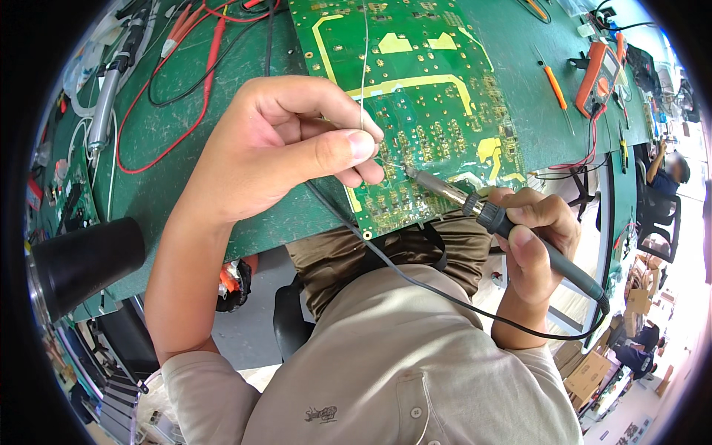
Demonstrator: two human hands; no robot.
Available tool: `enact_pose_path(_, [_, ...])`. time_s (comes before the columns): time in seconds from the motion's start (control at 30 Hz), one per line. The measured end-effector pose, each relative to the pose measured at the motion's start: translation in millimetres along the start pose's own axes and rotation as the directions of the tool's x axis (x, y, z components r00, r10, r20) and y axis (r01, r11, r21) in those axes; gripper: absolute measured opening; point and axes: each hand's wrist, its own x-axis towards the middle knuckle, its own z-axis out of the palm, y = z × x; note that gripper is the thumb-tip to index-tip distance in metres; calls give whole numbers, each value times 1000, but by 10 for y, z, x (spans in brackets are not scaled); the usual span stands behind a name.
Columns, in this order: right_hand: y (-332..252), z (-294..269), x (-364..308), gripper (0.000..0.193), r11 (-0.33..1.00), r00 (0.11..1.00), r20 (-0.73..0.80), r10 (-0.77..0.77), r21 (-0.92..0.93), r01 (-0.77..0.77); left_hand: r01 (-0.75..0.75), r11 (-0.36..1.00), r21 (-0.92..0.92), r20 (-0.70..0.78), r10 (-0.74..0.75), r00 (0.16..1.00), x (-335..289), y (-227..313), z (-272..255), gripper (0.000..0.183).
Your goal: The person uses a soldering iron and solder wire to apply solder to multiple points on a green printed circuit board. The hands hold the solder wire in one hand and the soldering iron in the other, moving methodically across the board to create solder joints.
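A large green circuit board (415, 63) with yellow-gold traces lies on the bench, its near corner reaching the front edge. Over the board's left side, my left hand (311, 141) pinches a thin strand of solder wire (364, 59) between thumb and forefinger; the strand runs up past the hand. My right hand (538, 230) is wrapped round the dark handle of a soldering iron (441, 189). Its tip points left and meets the near part of the board, close to the wire's lower end; whether the two touch is too small to tell. The iron's black cord loops beneath my right hand and across my lap.
An orange multimeter (598, 78) and an orange-handled screwdriver (554, 87) lie right of the board. Red test leads (215, 55) and a silver pen-shaped tool (111, 93) are at left. A black cylinder (93, 263) juts in at lower left. Other people are in the right background.
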Motion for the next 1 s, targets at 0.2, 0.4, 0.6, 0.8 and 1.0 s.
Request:
enact_pose_path(0.2, [15,-3,-2,23,1000,1000,-7,3,-10,-3,26,1000,4,-5,-26,1000,8,-19,9,12])
enact_pose_path(0.4, [37,-11,4,23,1000,1000,10,-16,23,16,32,999,10,-4,-32,999,11,-9,10,12])
enact_pose_path(0.6, [79,-11,-7,21,998,998,17,-66,-16,66,50,999,-18,-16,-50,999,16,67,-34,15])
enact_pose_path(0.8, [78,-39,-44,22,999,999,-13,-32,33,33,92,996,7,-70,-91,993,17,68,-19,12])
enact_pose_path(1.0, [47,-21,-62,21,999,999,-19,-43,-11,43,87,996,-11,17,-87,996,5,56,-32,12])
